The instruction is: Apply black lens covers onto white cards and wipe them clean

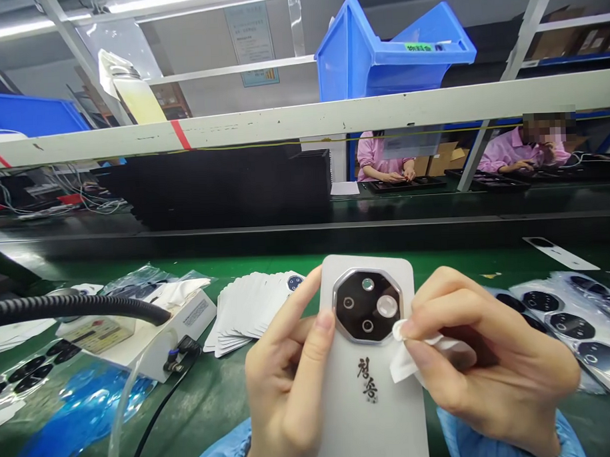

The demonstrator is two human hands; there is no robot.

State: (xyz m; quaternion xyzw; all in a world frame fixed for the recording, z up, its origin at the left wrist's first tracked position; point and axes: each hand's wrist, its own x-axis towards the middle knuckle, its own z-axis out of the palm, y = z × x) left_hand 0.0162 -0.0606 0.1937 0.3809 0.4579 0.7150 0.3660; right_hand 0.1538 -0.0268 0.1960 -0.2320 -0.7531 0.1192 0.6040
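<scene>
My left hand (295, 375) grips a pale silver phone (372, 426) by its left edge, thumb on the front face and fingers behind. The face turned to me is the phone's back, with dark lettering and a black octagonal camera module (355, 313). In my right hand (489, 355), thumb and forefinger pinch a crumpled white wipe (407, 365). The wipe's tip lies at the lower right rim of the camera module. The phone stands nearly upright before me, its lower end out of frame.
A fanned stack of white cards (257, 303) lies behind my left hand. Left of it are a white box (192, 312), a black corrugated hose (77, 306) and blue film (86, 409). Bagged camera-printed sheets (573, 312) lie right. Two people in pink sit beyond the shelf beam (261, 127).
</scene>
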